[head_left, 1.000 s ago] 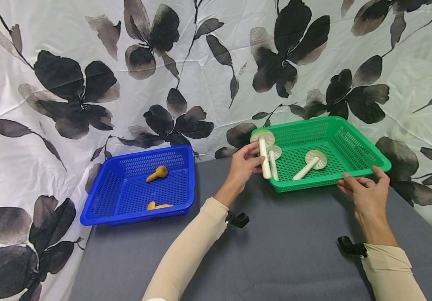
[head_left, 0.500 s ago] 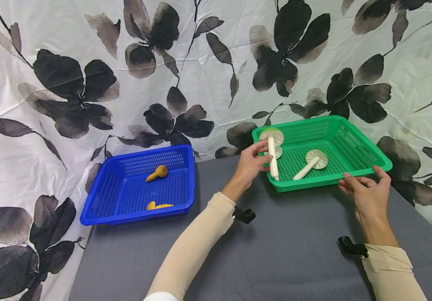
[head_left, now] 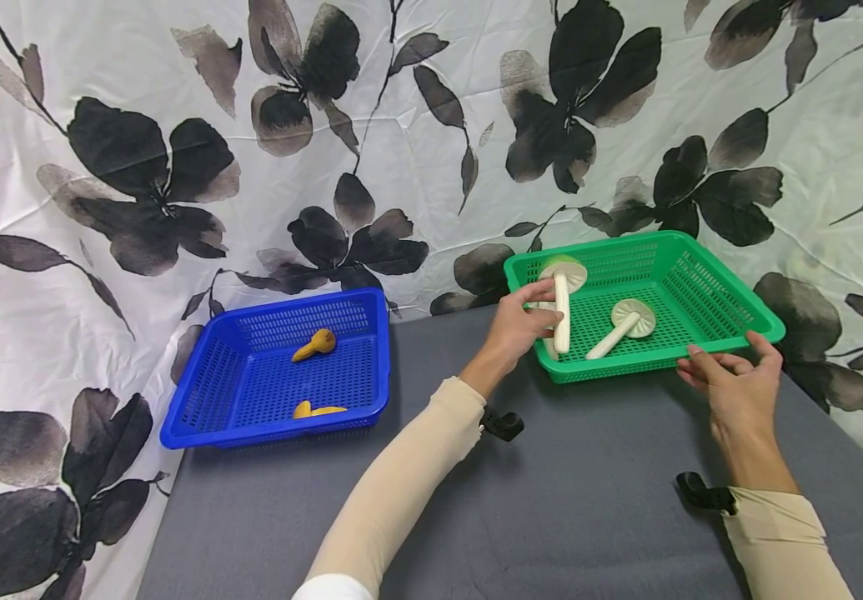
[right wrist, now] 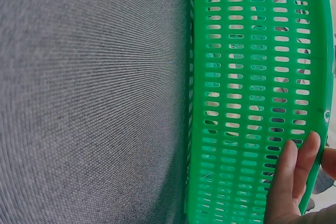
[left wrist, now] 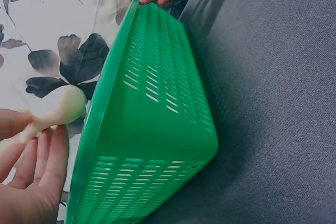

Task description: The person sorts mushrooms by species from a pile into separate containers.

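My left hand (head_left: 519, 329) pinches the stem of a toy-like mushroom (head_left: 562, 317) with a white stem and green-topped cap, over the left end of the green basket (head_left: 701, 287). In the left wrist view, the pale mushroom (left wrist: 65, 103) shows between thumb and fingers, beside the basket rim. A second white mushroom inside is mostly hidden behind the left hand. Another white mushroom (head_left: 614, 335) lies on the basket floor, gills up. My right hand (head_left: 739, 392) grips the near right rim, its fingers (right wrist: 286, 171) against the outer wall in the right wrist view.
A blue basket (head_left: 213, 375) stands to the left, holding a yellow-brown mushroom-shaped piece (head_left: 318, 343) and a yellow piece (head_left: 314, 410) partly hidden by its near wall. Grey cloth (head_left: 589, 483) covers the table. A floral curtain (head_left: 431, 108) hangs behind.
My left hand has moved right with the green-topped mushroom, from the basket's left edge to further inside it, covering the second mushroom. The right hand stays on the rim.
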The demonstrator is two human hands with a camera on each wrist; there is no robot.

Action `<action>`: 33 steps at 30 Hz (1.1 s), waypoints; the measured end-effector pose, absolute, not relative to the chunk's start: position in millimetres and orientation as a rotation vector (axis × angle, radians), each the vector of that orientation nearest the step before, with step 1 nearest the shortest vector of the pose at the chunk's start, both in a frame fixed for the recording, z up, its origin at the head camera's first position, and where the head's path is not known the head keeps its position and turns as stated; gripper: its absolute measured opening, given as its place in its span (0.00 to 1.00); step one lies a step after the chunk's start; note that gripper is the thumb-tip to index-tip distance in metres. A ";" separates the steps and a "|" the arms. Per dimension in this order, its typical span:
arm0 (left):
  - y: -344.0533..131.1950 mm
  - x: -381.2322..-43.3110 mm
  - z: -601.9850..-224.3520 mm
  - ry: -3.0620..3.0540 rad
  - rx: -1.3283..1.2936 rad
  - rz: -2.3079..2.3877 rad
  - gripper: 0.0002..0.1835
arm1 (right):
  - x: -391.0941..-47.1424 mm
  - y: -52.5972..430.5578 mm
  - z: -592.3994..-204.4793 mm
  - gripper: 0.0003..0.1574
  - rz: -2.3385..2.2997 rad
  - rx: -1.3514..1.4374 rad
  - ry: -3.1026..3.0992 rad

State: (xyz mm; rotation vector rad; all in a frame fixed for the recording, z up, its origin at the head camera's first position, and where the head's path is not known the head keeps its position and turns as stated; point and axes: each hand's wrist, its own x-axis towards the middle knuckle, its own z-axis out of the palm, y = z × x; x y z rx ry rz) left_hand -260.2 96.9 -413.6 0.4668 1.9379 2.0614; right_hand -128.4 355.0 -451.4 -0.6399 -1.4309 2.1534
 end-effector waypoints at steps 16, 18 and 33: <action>63.8 -251.3 -412.4 1.814 0.568 2.080 0.22 | -131.7 356.1 -452.8 0.61 2.143 -0.637 -1.464; 57.0 -250.0 -412.4 1.771 0.558 2.105 0.23 | -133.1 356.2 -452.6 0.61 2.154 -0.636 -1.458; 13.7 -234.7 -415.3 1.727 0.532 2.187 0.23 | -129.6 361.6 -445.8 0.58 2.009 -0.650 -1.664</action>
